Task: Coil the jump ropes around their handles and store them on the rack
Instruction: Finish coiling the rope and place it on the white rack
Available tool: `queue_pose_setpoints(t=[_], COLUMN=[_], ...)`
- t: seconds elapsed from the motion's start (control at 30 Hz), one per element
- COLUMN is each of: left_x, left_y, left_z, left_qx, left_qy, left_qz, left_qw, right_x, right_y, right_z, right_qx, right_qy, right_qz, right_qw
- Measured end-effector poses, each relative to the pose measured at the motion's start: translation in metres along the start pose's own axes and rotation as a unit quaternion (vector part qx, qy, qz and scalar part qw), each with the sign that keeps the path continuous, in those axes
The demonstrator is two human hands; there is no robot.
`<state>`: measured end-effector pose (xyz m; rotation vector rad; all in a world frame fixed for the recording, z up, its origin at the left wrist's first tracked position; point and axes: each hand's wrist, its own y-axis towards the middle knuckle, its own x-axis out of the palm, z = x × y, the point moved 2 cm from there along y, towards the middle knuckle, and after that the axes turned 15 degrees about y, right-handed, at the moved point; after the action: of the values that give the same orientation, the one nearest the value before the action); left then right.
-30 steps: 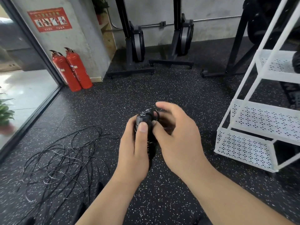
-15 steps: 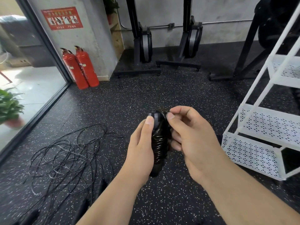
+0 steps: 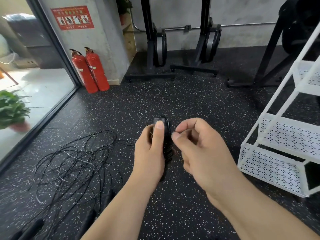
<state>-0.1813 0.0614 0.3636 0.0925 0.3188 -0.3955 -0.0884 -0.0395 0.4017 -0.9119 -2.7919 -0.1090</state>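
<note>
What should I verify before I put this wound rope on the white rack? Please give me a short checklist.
1. Left hand grips the handles: ok.
2. Cord wound round the handles: ok, coils show.
3. Cord end secured: cannot tell; the right hand has its fingers curled beside the top and hides it.
4. Rack close on the right, bare space on its lower shelf: ok.
5. All ropes done: not ok; a loose pile lies on the floor.
</note>
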Motion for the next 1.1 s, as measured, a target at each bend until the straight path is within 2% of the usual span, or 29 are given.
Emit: queue_pose_setpoints(t=[0.03,0.1,0.2,0.27,0.33,0.43,0.53,0.6,0.67,0.77,0.93,1.03,1.1], left_x=[0.001,0.006,0.012,0.014,0.015,0.012,0.009,0.011,0.015,0.019,0.022,0.025,0.026], left_y=[-0.002,-0.006,-0.013,-0.017,-0.018,-0.016,-0.009,-0.007,-0.006,-0.012,-0.02,-0.014,-0.014], left_z=[0.001,0.003,0.006,0.006,0.005,0.008,0.005,0.001,0.001,0.003,0.001,-0.002,-0.005], left_qx=[-0.011,-0.038,-0.081,-0.108,-0.119,-0.115,-0.095,-0.075,-0.053,-0.049,-0.039,0.002,0.005], left_qy=[-0.008,-0.04,-0.126,-0.173,-0.204,-0.195,-0.09,-0.054,-0.036,-0.056,-0.02,0.054,0.081], left_qz=[-0.01,-0.048,-0.132,-0.172,-0.189,-0.144,-0.065,-0.039,-0.06,-0.131,-0.177,-0.156,-0.1], left_qw=[1.0,0.997,0.98,0.964,0.953,0.963,0.989,0.995,0.996,0.989,0.983,0.986,0.992], right_x=[-0.005,-0.018,-0.028,-0.028,-0.029,-0.029,-0.022,-0.019,-0.025,-0.037,-0.033,-0.024,-0.017], right_y=[0.005,0.018,0.034,0.038,0.039,0.038,0.028,0.025,0.031,0.045,0.041,0.036,0.034], right_z=[-0.001,0.001,0.009,0.013,0.014,0.006,0.004,0.008,0.011,0.015,0.023,0.024,0.025], right_qx=[0.01,0.062,0.15,0.188,0.201,0.156,0.076,0.036,0.027,0.052,0.089,0.103,0.062], right_qy=[0.01,0.107,0.289,0.347,0.362,0.293,0.098,0.032,0.046,0.077,0.054,0.098,0.083], right_qz=[0.012,0.049,0.08,0.083,0.066,0.03,0.006,0.015,0.061,0.109,0.09,0.069,0.058], right_qw=[1.0,0.991,0.942,0.915,0.908,0.943,0.992,0.999,0.997,0.99,0.99,0.988,0.993])
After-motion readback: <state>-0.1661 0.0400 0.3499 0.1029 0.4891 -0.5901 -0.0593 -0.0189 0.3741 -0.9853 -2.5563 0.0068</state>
